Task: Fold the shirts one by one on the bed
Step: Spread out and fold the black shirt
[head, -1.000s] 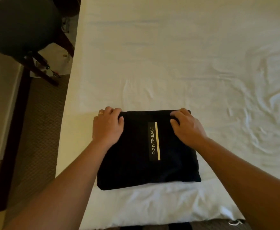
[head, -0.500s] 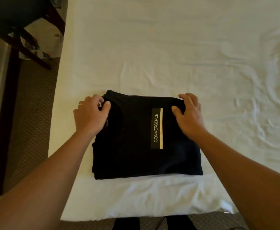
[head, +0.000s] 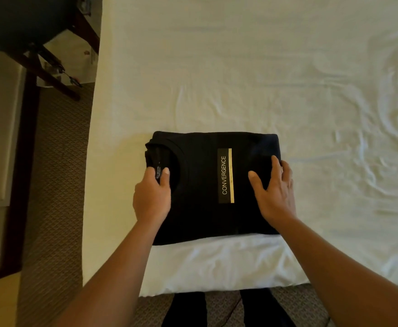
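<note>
**Black shirt folded up near the bed's corner, both your hands on it**

So you've got the black shirt (head: 207, 185) sitting as a squared-off folded bundle on the white bed (head: 264, 79), close to the near edge and toward the bed's left side. The collar end points left, with the round neckline and a small neck label (head: 158, 172) showing. A dark strip with "CONVERGENCE" printed in light letters and a gold bar alongside it (head: 225, 175) runs down the middle of the top face, reading sideways from where you stand.

Your left hand (head: 152, 195) is at the collar end. The fingers are curled around the left edge of the bundle and the thumb lies on top next to the neck label, so it's holding that edge. Your right hand (head: 274, 192) is flat on the right side of the shirt, fingers fairly straight and spread, thumb out toward the printed strip, just resting or pressing on the fabric at the right edge.

The sheet is smooth on the left and pretty wrinkled over on the right. Off the bed to the left there's patterned brown carpet (head: 58, 185), and a dark chair (head: 23, 20) with wooden legs in the top-left corner. Your dark trouser legs (head: 186, 310) show at the bottom, right against the foot of the bed.
</note>
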`<action>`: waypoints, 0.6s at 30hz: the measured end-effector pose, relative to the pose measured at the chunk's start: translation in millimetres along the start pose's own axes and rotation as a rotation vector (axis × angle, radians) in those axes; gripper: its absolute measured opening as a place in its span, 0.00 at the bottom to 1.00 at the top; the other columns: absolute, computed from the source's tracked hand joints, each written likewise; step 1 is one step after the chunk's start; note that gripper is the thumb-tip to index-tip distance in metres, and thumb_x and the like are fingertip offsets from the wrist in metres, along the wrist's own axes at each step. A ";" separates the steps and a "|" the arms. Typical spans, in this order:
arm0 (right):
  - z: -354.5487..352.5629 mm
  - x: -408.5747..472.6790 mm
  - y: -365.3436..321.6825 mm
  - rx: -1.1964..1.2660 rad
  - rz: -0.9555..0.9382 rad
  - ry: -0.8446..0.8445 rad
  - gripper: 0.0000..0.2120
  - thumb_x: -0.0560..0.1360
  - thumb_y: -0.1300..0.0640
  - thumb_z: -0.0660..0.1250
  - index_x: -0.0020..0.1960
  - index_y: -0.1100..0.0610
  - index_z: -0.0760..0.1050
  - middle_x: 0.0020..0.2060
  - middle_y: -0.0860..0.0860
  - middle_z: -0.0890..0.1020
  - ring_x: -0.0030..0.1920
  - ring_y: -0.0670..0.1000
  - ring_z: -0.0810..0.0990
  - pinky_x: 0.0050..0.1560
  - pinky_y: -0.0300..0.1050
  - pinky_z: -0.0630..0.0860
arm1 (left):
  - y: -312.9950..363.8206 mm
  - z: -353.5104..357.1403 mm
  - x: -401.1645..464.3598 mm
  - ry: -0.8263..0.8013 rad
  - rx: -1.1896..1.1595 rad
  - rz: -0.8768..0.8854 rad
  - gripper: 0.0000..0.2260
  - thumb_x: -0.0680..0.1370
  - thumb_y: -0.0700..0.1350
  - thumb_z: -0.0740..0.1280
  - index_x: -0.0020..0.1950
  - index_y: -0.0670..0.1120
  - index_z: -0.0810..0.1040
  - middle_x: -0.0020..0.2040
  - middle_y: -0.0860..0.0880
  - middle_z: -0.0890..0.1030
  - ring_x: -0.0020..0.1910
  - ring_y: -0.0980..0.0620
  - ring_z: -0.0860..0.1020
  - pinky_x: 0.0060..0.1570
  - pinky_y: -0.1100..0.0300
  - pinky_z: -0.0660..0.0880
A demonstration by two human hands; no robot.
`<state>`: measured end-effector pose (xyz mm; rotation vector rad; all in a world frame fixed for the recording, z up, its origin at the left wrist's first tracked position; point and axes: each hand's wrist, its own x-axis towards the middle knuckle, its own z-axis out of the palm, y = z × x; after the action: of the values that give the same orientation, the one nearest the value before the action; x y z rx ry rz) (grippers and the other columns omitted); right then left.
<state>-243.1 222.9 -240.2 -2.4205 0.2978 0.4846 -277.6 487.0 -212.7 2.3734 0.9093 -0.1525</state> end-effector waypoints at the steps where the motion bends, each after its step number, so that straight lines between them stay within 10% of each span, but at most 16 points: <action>1: 0.3 -3.0 1.3 -0.011 -0.006 -0.013 0.38 0.77 0.29 0.54 0.80 0.44 0.46 0.80 0.49 0.51 0.78 0.58 0.57 0.73 0.62 0.67 | -3.5 -1.7 -4.1 0.054 -0.051 0.000 0.15 0.85 0.55 0.59 0.46 0.45 0.69 0.35 0.50 0.73 0.33 0.49 0.74 0.29 0.57 0.62; 6: -1.7 -3.6 7.8 -0.159 -0.005 -0.138 0.41 0.75 0.27 0.54 0.80 0.41 0.40 0.78 0.52 0.54 0.74 0.61 0.59 0.70 0.62 0.67 | -29.5 7.0 -19.4 0.017 -0.078 -0.181 0.15 0.84 0.56 0.60 0.49 0.45 0.71 0.41 0.47 0.76 0.43 0.42 0.78 0.34 0.55 0.66; 11: -13.0 8.1 7.2 0.277 0.148 -0.121 0.42 0.75 0.35 0.68 0.80 0.42 0.48 0.73 0.53 0.65 0.68 0.55 0.69 0.67 0.61 0.72 | -14.8 3.9 -2.9 0.050 -0.146 -0.357 0.30 0.78 0.66 0.64 0.68 0.44 0.70 0.64 0.43 0.74 0.63 0.40 0.73 0.56 0.46 0.72; 18: -30.5 22.0 7.6 0.666 0.503 -0.353 0.23 0.76 0.41 0.71 0.63 0.55 0.75 0.54 0.55 0.84 0.53 0.57 0.84 0.55 0.56 0.82 | -16.7 -8.3 7.9 -0.444 -0.613 -0.566 0.33 0.67 0.65 0.77 0.64 0.47 0.78 0.55 0.47 0.84 0.54 0.42 0.83 0.60 0.43 0.78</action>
<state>-217.4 195.8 -231.4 -1.5705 0.7785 0.8598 -283.1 506.2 -216.4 1.4050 1.1701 -0.5157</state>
